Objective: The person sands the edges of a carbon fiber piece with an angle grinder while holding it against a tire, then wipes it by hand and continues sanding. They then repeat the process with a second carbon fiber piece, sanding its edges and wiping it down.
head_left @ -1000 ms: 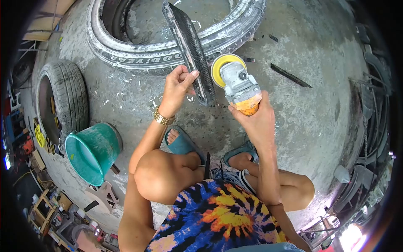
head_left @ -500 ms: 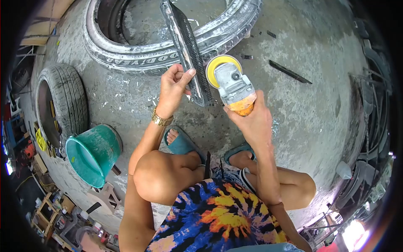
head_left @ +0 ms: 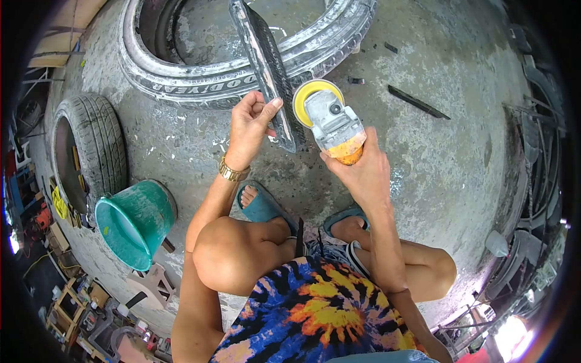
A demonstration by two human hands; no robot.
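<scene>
Between the thumb and fingers of my left hand [head_left: 250,126] is a long black rubber strip [head_left: 271,77], gripped near its lower end. It slants up and overlaps the large tire [head_left: 181,85] lying flat on the floor. A pale line runs along the strip's narrow face. My right hand [head_left: 368,175] is wrapped round the orange rear of a worn grey angle grinder [head_left: 330,124]. The tool's round yellow disc [head_left: 301,111] sits right beside the strip's right side.
A second tire [head_left: 109,142] stands upright at the left, with a green bucket [head_left: 148,221] tilted on its side near it. Dark rubber scraps, one a long strip [head_left: 417,101], lie on the concrete floor. Clutter lines both sides.
The angle grinder has shifted slightly left, its disc closer to the rubber strip. My left hand and the strip have barely moved.
</scene>
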